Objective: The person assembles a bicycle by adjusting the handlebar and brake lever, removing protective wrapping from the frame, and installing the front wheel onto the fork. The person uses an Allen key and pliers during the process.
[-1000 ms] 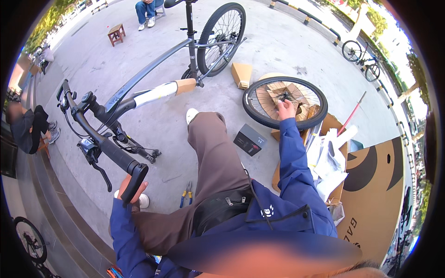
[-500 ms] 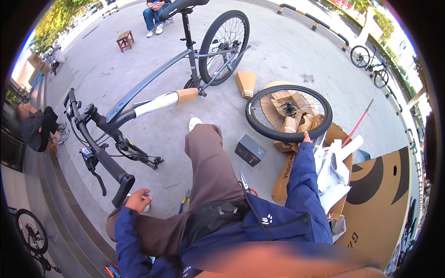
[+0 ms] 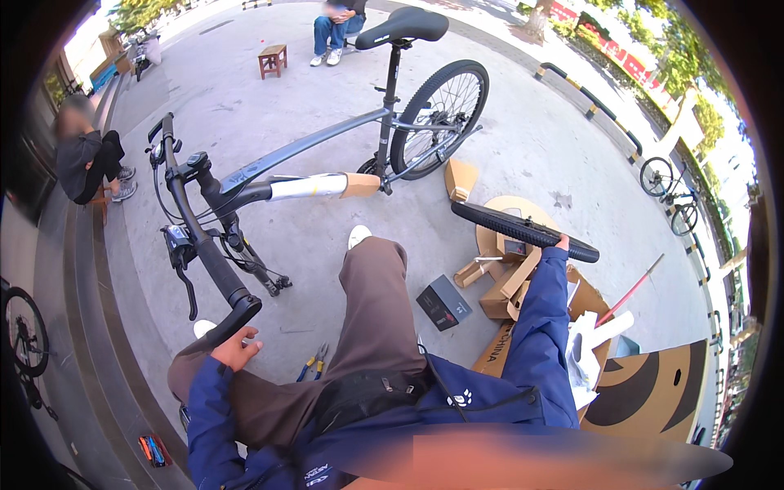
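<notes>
My right hand grips the tyre of a loose bicycle wheel, which appears almost edge-on above cardboard packing. On the left, my left hand is open with its fingers loosely bent, holding nothing. It lies just below the black handlebar grip; whether it touches the bar end I cannot tell. The grey bicycle frame stands ahead with its rear wheel and saddle fitted. No wheel sits in its front fork. White and brown wrapping covers the down tube.
Near my leg are a dark box and pliers. An open carton with white wrapping and a large printed cardboard sheet are at the right. One person sits by the steps, another beyond a wooden stool.
The loose wheel has turned from showing its face to nearly edge-on, still in my right hand. My view has shifted, and my left hand stays near the handlebar grip.
</notes>
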The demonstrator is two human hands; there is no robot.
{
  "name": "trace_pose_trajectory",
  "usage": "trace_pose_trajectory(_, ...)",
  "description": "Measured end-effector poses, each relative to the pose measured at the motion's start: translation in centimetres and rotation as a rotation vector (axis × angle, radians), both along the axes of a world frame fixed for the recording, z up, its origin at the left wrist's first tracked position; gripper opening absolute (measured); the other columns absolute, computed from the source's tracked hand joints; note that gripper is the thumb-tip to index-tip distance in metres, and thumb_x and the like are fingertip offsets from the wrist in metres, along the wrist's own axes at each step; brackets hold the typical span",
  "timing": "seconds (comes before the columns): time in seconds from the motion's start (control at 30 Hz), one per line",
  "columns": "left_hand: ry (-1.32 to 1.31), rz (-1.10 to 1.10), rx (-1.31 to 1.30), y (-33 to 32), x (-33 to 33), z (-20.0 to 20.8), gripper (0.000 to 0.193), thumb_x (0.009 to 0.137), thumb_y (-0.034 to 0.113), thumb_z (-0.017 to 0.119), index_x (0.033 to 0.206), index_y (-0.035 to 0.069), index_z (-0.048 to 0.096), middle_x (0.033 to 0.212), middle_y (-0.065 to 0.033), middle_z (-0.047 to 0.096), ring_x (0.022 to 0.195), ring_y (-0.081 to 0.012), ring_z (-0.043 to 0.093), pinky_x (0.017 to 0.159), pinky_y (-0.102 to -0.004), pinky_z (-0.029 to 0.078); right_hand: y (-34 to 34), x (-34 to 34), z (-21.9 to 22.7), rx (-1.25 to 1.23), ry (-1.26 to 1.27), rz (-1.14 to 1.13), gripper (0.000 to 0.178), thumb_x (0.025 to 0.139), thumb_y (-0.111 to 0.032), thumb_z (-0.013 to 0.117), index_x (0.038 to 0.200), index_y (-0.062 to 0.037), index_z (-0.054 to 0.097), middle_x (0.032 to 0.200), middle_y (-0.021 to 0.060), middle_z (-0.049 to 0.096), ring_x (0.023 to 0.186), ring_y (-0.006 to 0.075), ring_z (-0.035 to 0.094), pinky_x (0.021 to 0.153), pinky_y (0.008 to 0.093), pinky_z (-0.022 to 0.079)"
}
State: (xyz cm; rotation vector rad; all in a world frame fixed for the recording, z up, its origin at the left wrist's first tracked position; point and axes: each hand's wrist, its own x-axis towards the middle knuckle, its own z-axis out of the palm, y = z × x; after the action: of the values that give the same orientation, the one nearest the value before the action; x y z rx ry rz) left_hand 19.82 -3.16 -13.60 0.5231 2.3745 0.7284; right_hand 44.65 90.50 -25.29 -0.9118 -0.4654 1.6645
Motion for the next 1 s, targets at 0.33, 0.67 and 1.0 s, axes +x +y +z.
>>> trace_pose_trajectory(0.33, 0.18, 0.253, 0.345, -3.8, -1.1, 2.2, 0.033, 0.102, 0.014, 0.066, 0.132, 0.002, 0.065, 0.116, -0.0095, 0.073, 0.096, -0.0154, 0.069, 0.086, -0.032, 0.055, -3.0, 1.1, 19.9, 0.335, -0.316, 0.286, 0.024, 0.089, -0.025, 0.077, 0.087, -0.0062, 0.062, 0.076, 0.0061, 0.064, 0.064, 0.0228, 0.064, 0.063, 0.0406, 0.057)
trace_pose_trajectory(0.67, 0.322, 0.405, 1.056, -3.5, 1.3, 12.0, 0.042, 0.106, 0.021, 0.066, 0.142, 0.003, 0.057, 0.133, -0.0099, 0.066, 0.117, -0.0207, 0.067, 0.097, -0.0337, 0.053, -23.8, 0.9, 55.2, 0.806, -0.143, 0.694, 0.039, 0.102, -0.035, 0.072, 0.108, 0.0015, 0.061, 0.083, 0.0112, 0.066, 0.071, 0.0196, 0.068, 0.069, 0.0278, 0.061)
trace_pose_trajectory(1.0, 0.772, -0.384, 1.17, 6.8, 9.7, 26.7, 0.095, 0.086, 0.05, 0.086, 0.156, 0.002, 0.044, 0.158, -0.0201, 0.045, 0.142, -0.0341, 0.052, 0.114, -0.0449, 0.047, -41.9, -3.7, 70.5, 1.206, -0.367, 1.091, 0.042, 0.103, -0.034, 0.07, 0.123, 0.0001, 0.058, 0.097, 0.0126, 0.065, 0.085, 0.0184, 0.066, 0.075, 0.028, 0.059)
